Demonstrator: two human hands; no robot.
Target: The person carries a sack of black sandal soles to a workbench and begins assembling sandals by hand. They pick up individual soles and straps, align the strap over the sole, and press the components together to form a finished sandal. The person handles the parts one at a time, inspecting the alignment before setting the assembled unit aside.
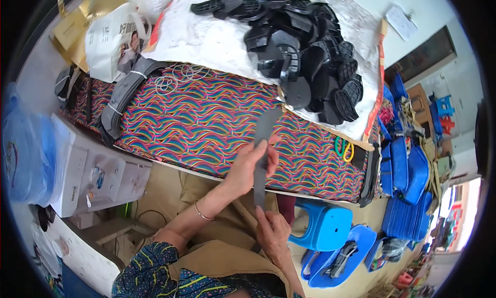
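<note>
A long flat dark grey strip, wider and rounded at its far end, is held upright in front of me over the near edge of the table. Its middle is gripped by my left hand, thumb on top and fingers behind. Lower down, my right hand pinches the strip's narrow near end. Beyond the strip's tip lies a heap of black moulded shoe heels or sole pieces on white sheeting. To the left rests a bundle of similar grey strips, tied with white bands.
The table wears a wavy multicoloured cloth. Loose white rubber bands lie at its back, scissors with green and yellow handles at its right. A white water dispenser stands left; a blue stool and blue tub stand right.
</note>
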